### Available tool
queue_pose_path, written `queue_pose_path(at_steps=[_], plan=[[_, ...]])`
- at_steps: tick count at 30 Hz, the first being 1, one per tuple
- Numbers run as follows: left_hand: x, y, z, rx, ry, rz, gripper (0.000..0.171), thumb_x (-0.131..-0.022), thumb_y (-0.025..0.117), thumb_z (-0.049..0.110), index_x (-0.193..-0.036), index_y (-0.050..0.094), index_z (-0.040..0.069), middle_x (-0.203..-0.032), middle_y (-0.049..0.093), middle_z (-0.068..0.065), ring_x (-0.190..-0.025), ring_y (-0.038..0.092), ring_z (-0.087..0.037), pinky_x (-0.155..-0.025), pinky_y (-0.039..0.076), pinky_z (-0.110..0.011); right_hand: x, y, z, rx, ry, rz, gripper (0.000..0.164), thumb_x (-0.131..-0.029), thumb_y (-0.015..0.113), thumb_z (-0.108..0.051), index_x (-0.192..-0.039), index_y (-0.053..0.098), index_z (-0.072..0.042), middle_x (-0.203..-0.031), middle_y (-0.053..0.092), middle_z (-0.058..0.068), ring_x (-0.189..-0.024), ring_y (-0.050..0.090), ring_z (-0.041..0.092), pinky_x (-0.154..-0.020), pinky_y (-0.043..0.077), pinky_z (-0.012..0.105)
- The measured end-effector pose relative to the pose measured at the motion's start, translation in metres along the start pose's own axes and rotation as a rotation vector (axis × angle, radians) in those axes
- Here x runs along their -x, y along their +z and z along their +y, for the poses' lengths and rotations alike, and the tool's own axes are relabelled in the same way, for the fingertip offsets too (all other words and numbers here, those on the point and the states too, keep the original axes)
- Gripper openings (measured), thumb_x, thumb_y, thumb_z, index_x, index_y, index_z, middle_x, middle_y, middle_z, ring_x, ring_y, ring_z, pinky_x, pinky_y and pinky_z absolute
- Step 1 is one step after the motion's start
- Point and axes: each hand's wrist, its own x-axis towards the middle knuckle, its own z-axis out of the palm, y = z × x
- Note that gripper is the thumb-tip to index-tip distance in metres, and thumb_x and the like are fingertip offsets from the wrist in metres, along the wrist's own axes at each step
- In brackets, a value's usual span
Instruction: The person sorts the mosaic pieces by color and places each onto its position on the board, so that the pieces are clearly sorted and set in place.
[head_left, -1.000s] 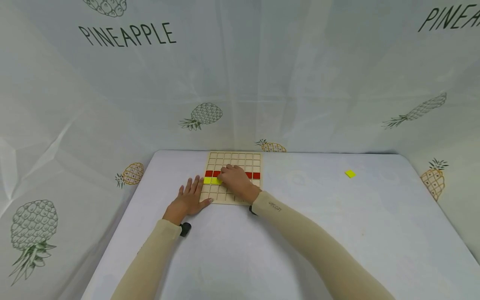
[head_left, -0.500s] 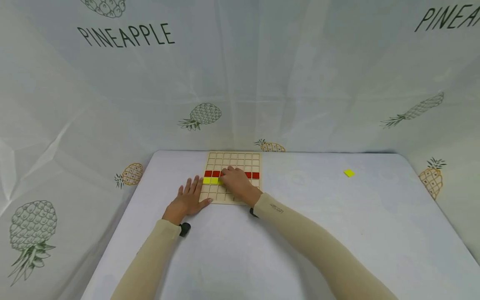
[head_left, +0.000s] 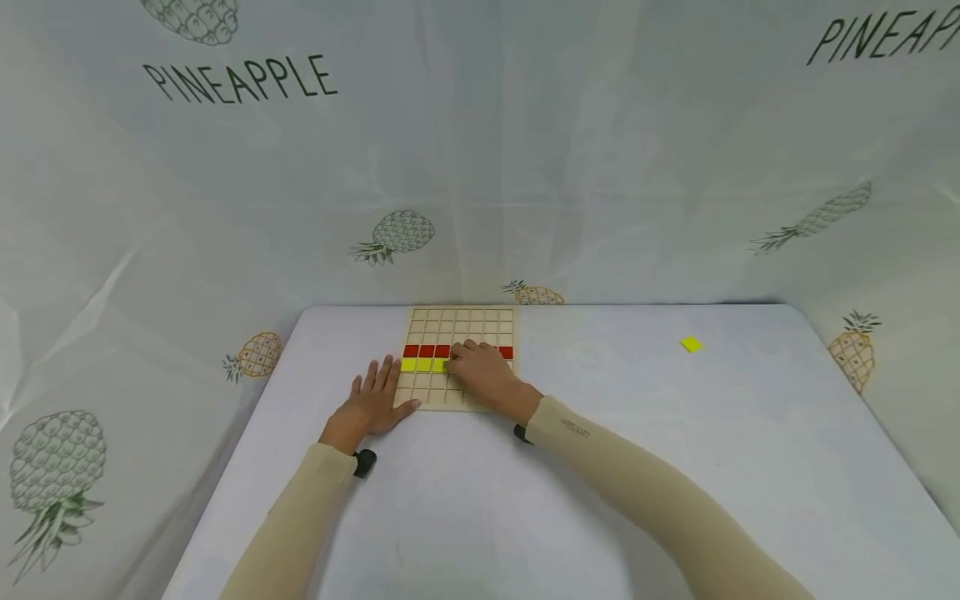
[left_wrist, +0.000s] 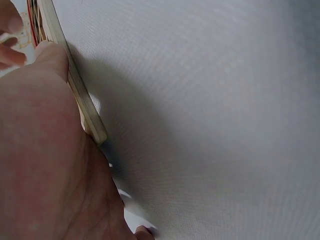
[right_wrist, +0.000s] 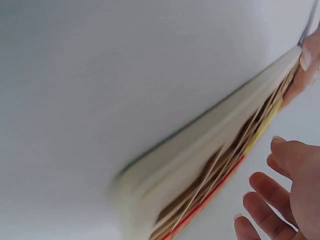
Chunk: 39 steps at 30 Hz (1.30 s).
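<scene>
A pale wooden grid board [head_left: 431, 396] lies on the white table. A row of red tiles [head_left: 419, 351] crosses it, its middle hidden behind my right hand. Just in front of that row, yellow tiles [head_left: 423, 365] fill cells at the left end. My left hand [head_left: 369, 410] rests at the board's left side, fingers extended, its thumb [left_wrist: 54, 60] on the board by the front left corner. Over the board's middle is my right hand [head_left: 486, 373], beside the rightmost visible yellow tile. In the right wrist view its fingers [right_wrist: 267, 192] are loosely bent, with nothing visible between them.
A yellow tile [head_left: 691, 344] lies by itself toward the table's back right. White curtains [head_left: 615, 167] printed with pineapples hang behind the table and at both sides. Black wrist cameras [head_left: 364, 463] sit below the hands.
My right hand has shifted slightly right over the board, and more of the third red and third yellow tiles shows. My left hand stays in place. The head view has shifted a little.
</scene>
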Motion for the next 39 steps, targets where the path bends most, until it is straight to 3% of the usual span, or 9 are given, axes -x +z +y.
queue_pose_path(at_steps=[7,12,27,39], plan=[[-0.002,0.003,-0.005,0.003,0.001,0.015,0.099,-0.105,0.054,0.052,-0.167,0.001,-0.004,-0.176,-0.004,-0.025,-0.161,-0.004,-0.05,-0.127,0.002,-0.068,0.035,-0.007,0.035,-0.017,-0.005,0.104,0.034,-0.098,0.079,-0.028,-0.13,0.076,-0.019,-0.128,0.07,0.004,-0.119,0.064,0.024,-0.101,0.055,0.038],[0.001,0.003,-0.007,0.019,0.006,0.009,0.099,-0.106,0.055,0.051,-0.167,0.001,-0.005,-0.175,-0.005,-0.027,-0.16,-0.005,-0.051,-0.126,0.001,-0.069,0.065,-0.009,0.065,0.0,-0.019,0.175,0.037,-0.094,0.083,-0.027,-0.129,0.076,-0.017,-0.129,0.071,0.006,-0.119,0.066,0.026,-0.1,0.056,0.041],[0.006,0.0,-0.006,0.038,0.004,0.007,0.099,-0.105,0.055,0.051,-0.167,0.002,-0.005,-0.175,-0.004,-0.027,-0.16,-0.005,-0.051,-0.126,0.001,-0.07,0.157,-0.008,0.137,0.034,0.046,0.252,0.041,-0.089,0.087,-0.024,-0.127,0.078,-0.011,-0.128,0.073,0.011,-0.117,0.067,0.031,-0.097,0.056,0.047],[-0.001,0.002,-0.003,0.015,0.026,0.015,0.1,-0.105,0.055,0.052,-0.167,0.002,-0.006,-0.175,-0.003,-0.028,-0.16,-0.004,-0.051,-0.126,0.002,-0.07,0.217,-0.009,0.193,0.058,0.117,0.298,0.043,-0.082,0.091,-0.012,-0.122,0.078,-0.005,-0.123,0.073,0.016,-0.108,0.068,0.038,-0.089,0.058,0.052]])
